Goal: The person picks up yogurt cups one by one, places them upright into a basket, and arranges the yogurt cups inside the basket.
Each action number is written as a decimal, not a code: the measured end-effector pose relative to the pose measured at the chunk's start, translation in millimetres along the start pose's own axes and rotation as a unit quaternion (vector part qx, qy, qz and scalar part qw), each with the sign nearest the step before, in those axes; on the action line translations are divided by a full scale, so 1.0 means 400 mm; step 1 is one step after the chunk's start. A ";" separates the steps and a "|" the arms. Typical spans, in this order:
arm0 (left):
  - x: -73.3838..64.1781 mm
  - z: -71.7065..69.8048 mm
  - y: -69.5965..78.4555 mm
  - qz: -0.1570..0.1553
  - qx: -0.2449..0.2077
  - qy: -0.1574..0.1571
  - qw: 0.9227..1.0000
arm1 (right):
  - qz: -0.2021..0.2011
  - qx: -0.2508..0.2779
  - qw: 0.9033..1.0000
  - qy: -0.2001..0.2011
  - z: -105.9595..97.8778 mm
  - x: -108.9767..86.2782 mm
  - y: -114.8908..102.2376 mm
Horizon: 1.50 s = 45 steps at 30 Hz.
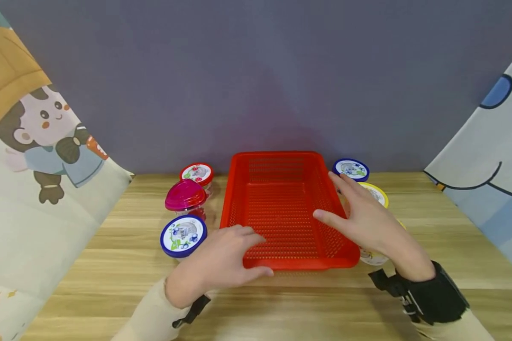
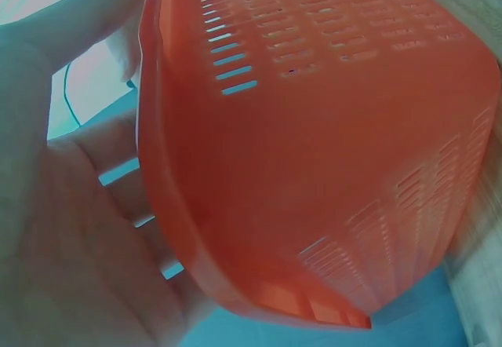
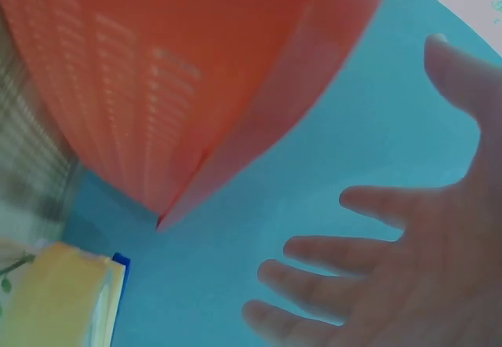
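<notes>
A red plastic basket (image 1: 277, 208) with slotted walls stands in the middle of the wooden table, its inside holding nothing visible. My left hand (image 1: 222, 263) hovers at the basket's front left corner, fingers loosely spread over the rim; the left wrist view shows the palm beside the red rim (image 2: 169, 182), and whether it touches cannot be told. Over the right rim is my right hand (image 1: 367, 220), thumb and fingers apart. In the right wrist view that hand (image 3: 376, 253) has its fingers spread, away from the basket (image 3: 196, 72), with nothing in it.
Left of the basket stand lidded containers: blue-lidded (image 1: 183, 235), pink-lidded (image 1: 185, 194) and red-lidded (image 1: 197, 173). On its right are a blue-lidded one (image 1: 351, 169), a yellow-lidded one (image 1: 379, 195) and another container (image 1: 373, 258) partly behind my right hand. A grey wall (image 1: 273, 80) rises behind.
</notes>
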<state>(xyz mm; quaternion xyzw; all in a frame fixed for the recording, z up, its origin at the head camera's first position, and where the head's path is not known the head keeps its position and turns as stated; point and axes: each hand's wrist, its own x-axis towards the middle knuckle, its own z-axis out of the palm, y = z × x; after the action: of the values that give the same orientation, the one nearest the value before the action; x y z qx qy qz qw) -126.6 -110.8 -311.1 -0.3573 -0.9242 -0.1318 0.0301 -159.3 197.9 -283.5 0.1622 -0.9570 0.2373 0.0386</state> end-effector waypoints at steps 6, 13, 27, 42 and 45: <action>-0.004 0.003 0.000 0.008 0.005 -0.007 1.000 | -0.002 0.031 0.999 0.016 -0.006 0.001 0.024; -0.003 0.001 -0.001 0.020 0.007 -0.009 1.000 | 0.017 0.035 0.999 0.012 -0.025 0.001 0.047; -0.005 0.001 -0.005 0.043 0.001 -0.012 0.999 | 0.032 0.105 0.994 0.025 -0.033 -0.016 0.107; -0.026 0.006 0.005 0.031 0.017 0.019 0.999 | 0.052 0.091 0.994 0.034 -0.034 -0.068 0.163; -0.029 0.000 0.013 0.026 0.021 0.018 0.999 | 0.054 0.080 0.995 0.029 -0.033 -0.081 0.177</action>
<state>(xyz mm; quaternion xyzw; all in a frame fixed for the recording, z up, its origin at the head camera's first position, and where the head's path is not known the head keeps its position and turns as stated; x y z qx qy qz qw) -114.6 -114.9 -311.5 -0.3780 -0.9165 -0.1179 0.0573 -152.1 272.7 -307.8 0.1058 -0.9408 0.3194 0.0405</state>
